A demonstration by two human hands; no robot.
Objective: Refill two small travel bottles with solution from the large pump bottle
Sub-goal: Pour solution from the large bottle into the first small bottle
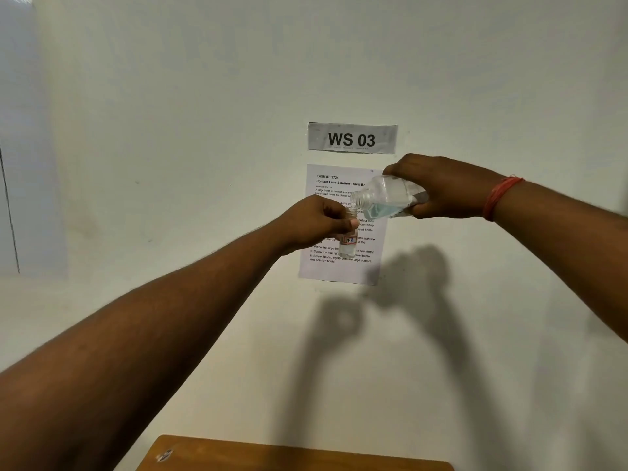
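Both arms are raised in front of the wall. The left hand [314, 220] has its grip curled round a small bottle [348, 243], held upright, labelled "TB". The right hand [441, 188] grips the large bottle [385, 197], tipped with its open neck right over the small one's mouth; blue liquid sits inside. Behind them hang a task sheet [339, 266], partly hidden, and a "WS 03" sign [352, 138]. The counter [289, 457] edge shows below.

Large bottle [387, 198] tipped over travel bottle [348, 241]
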